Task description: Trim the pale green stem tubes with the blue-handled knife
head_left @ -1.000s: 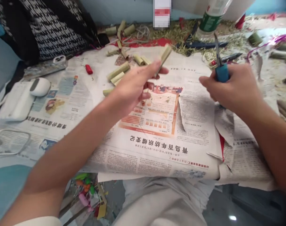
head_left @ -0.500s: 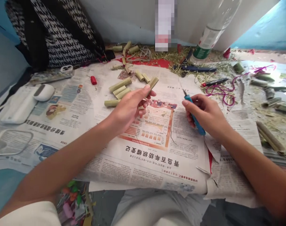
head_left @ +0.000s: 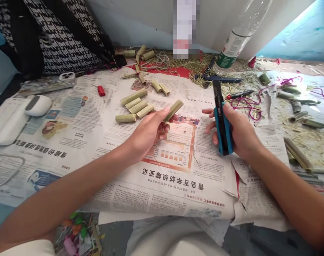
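My left hand (head_left: 150,133) pinches a short green bamboo piece (head_left: 174,109) between thumb and fingers, its free end slanting up to the right. In my right hand (head_left: 238,126) is a blue and black utility knife (head_left: 224,124), its dark blade pointing away from me; the thumb side grips the handle while some fingers are spread to the left. The knife and the held piece are apart. Just beyond my left hand several cut bamboo pieces (head_left: 135,96) lie on the newspaper (head_left: 172,192). Two shorter bamboo pieces (head_left: 160,87) lie farther back.
Behind stand a patterned bag (head_left: 63,39) and a plastic bottle (head_left: 226,57). Dark pliers-like tools (head_left: 223,79), a marker (head_left: 239,94) and purple string (head_left: 249,106) lie on the right, near thicker bamboo offcuts (head_left: 298,156). A red item (head_left: 100,90) and white devices (head_left: 38,105) lie left.
The knife has turned in my right hand, so its broad black side now shows, and several right fingers have spread out. My left hand still holds the bamboo piece, slightly lower.
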`<state>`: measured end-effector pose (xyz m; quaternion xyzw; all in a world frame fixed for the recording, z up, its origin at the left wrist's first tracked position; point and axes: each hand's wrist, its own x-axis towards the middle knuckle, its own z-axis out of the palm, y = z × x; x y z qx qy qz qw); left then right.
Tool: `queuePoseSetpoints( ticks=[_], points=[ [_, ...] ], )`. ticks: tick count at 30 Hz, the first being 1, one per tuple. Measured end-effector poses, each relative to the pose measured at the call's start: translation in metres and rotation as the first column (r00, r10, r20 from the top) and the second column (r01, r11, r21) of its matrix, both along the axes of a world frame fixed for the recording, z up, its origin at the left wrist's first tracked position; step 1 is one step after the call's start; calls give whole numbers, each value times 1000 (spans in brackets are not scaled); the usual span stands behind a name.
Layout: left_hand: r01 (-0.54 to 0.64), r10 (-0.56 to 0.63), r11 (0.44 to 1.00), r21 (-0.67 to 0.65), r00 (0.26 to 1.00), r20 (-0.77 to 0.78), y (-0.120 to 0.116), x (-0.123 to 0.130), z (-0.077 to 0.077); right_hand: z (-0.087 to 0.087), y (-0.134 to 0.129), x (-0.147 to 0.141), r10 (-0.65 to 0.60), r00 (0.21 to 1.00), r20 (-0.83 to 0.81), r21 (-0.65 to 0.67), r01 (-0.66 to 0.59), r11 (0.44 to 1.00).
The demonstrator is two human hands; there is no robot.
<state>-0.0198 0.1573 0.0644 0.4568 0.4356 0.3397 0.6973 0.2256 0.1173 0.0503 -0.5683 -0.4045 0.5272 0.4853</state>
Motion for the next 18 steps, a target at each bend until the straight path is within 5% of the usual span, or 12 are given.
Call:
queuePoseSetpoints(
  ticks=[18],
  points=[
    [32, -26, 995, 97, 998, -59, -12, -10, -2, 1, -6, -19, 20, 998, -67, 8, -19, 1000]
  ],
)
